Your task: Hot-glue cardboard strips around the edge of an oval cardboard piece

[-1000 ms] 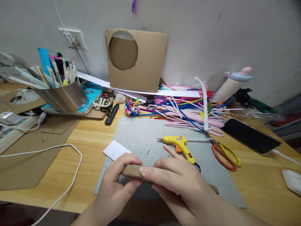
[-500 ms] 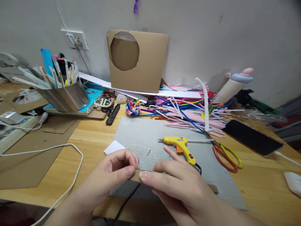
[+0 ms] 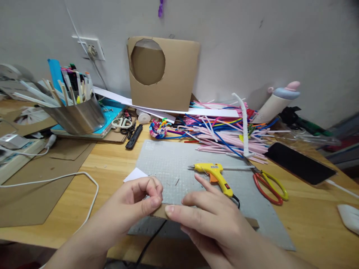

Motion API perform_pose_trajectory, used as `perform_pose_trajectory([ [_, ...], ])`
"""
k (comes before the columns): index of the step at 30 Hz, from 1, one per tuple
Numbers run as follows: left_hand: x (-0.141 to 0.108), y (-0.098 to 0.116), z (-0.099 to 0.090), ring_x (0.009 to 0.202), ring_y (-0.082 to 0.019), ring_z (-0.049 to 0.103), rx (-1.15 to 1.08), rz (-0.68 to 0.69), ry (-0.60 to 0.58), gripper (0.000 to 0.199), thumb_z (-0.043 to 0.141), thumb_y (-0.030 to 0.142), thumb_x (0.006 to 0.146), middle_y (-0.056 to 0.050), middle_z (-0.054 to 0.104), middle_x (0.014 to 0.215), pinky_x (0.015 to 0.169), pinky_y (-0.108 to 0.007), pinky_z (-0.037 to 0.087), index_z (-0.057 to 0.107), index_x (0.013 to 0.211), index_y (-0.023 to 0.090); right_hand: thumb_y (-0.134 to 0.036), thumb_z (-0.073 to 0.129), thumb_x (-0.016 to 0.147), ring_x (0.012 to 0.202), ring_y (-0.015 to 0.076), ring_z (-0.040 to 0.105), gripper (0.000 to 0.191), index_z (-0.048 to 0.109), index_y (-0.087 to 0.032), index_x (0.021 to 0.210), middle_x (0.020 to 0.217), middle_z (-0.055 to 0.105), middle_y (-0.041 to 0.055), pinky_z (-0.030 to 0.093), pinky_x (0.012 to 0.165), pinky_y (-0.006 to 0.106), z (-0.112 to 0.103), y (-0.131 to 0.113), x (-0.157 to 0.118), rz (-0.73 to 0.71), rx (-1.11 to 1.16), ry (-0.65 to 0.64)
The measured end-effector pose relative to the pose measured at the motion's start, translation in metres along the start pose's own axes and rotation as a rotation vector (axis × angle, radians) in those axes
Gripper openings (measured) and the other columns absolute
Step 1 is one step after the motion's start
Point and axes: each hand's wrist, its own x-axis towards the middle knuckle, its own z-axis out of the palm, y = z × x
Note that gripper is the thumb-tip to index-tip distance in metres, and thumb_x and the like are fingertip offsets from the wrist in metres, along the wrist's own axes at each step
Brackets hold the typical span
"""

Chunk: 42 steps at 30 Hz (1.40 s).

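Observation:
A narrow cardboard strip (image 3: 159,211) spans between my hands above the front of the grey cutting mat (image 3: 165,160). My left hand (image 3: 137,203) pinches its left end between thumb and bent fingers. Farther right, my right hand (image 3: 207,220) grips the strip with the thumb along its near face; the index finger points up and away. The strip's other end shows past my right hand. Just beyond that hand lies a yellow hot glue gun (image 3: 214,173) with a clear glue stick in its back. A white paper piece (image 3: 135,174) rests behind my left hand.
Scissors (image 3: 270,186) with red and yellow handles and a phone (image 3: 300,163) lie to the right. Pipe cleaners (image 3: 221,134) are heaped at the back, near a cardboard panel (image 3: 179,74) with a round hole. A metal cup (image 3: 78,116) of sticks stands left.
My left hand has slid slightly left along the strip, leaving a wider gap between the two thumbs. My right hand keeps nearly the same grip. The view has shifted slightly.

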Motion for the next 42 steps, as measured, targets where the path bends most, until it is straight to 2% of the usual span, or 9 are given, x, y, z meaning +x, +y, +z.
perform_pose_trajectory([
  [11,-0.011,0.015,-0.001,0.066,-0.011,0.040,0.087,-0.081,-0.064,0.046,0.073,0.061,0.084,0.004,0.048,0.071,0.060,-0.023,0.035,0.057,0.073,0.019,-0.006,0.054,0.096,0.078,0.0109,0.073,0.037,0.067,-0.023,0.127,0.091,0.076,0.0020,0.029,0.124,0.049,0.003,0.001,-0.003,-0.089,-0.053,0.040],
  [15,-0.011,0.011,-0.003,0.064,-0.011,0.041,0.099,-0.056,-0.014,0.046,0.073,0.061,0.084,0.004,0.049,0.069,0.058,-0.022,0.034,0.057,0.072,0.019,-0.013,0.051,0.104,0.072,0.0098,0.072,0.028,0.069,-0.025,0.122,0.090,0.077,0.0012,0.031,0.124,0.048,0.006,0.002,-0.007,-0.121,-0.147,0.092],
  [20,-0.005,-0.003,-0.009,0.065,-0.010,0.043,0.072,0.069,0.142,0.048,0.068,0.063,0.087,0.005,0.050,0.067,0.061,-0.022,0.035,0.054,0.071,0.020,-0.017,0.051,0.106,0.070,0.0101,0.071,0.026,0.069,-0.026,0.123,0.086,0.075,0.0003,0.034,0.123,0.053,0.009,0.003,-0.013,-0.134,-0.187,0.115],
  [24,-0.003,-0.011,-0.011,0.055,-0.010,0.036,0.040,0.125,0.152,0.060,0.055,0.074,0.090,0.007,0.043,0.055,0.056,-0.023,0.031,0.046,0.063,0.020,-0.019,0.051,0.107,0.068,0.0096,0.068,0.027,0.069,-0.027,0.125,0.077,0.070,-0.0029,0.033,0.122,0.055,0.010,0.002,-0.016,-0.141,-0.210,0.093],
  [27,-0.009,-0.007,-0.011,0.063,-0.013,0.049,0.056,0.120,0.086,0.065,0.047,0.078,0.091,0.002,0.057,0.063,0.063,-0.025,0.039,0.058,0.063,0.020,-0.023,0.050,0.108,0.069,0.0092,0.070,0.026,0.073,-0.029,0.117,0.076,0.072,-0.0035,0.034,0.123,0.051,0.011,0.000,-0.015,-0.143,-0.215,0.150],
  [30,-0.018,0.004,-0.010,0.086,-0.018,0.061,0.145,0.046,-0.056,0.045,0.070,0.068,0.083,-0.002,0.070,0.088,0.077,-0.026,0.046,0.074,0.091,0.024,-0.024,0.049,0.109,0.070,0.0078,0.071,0.028,0.076,-0.031,0.110,0.075,0.074,-0.0044,0.033,0.123,0.047,0.013,-0.004,-0.014,-0.133,-0.212,0.183],
  [32,-0.022,0.012,-0.011,0.094,-0.019,0.061,0.216,-0.020,-0.151,0.038,0.077,0.061,0.080,0.000,0.069,0.096,0.083,-0.026,0.046,0.074,0.098,0.027,-0.025,0.049,0.109,0.069,0.0069,0.070,0.030,0.078,-0.032,0.107,0.074,0.074,-0.0048,0.032,0.124,0.046,0.014,-0.005,-0.013,-0.130,-0.204,0.181],
  [35,-0.025,0.017,-0.013,0.092,-0.017,0.059,0.263,-0.085,-0.233,0.036,0.078,0.061,0.079,0.003,0.065,0.093,0.082,-0.025,0.044,0.071,0.088,0.026,-0.026,0.047,0.110,0.068,0.0060,0.070,0.035,0.081,-0.034,0.104,0.072,0.074,-0.0053,0.032,0.124,0.045,0.017,-0.005,-0.014,-0.139,-0.197,0.191],
  [42,-0.025,0.018,-0.018,0.091,-0.014,0.061,0.338,-0.037,-0.290,0.029,0.083,0.049,0.079,0.005,0.067,0.093,0.081,-0.024,0.044,0.070,0.091,0.026,-0.027,0.047,0.111,0.066,0.0043,0.069,0.038,0.082,-0.039,0.102,0.067,0.071,-0.0074,0.034,0.124,0.041,0.022,-0.005,-0.013,-0.161,-0.231,0.228],
])
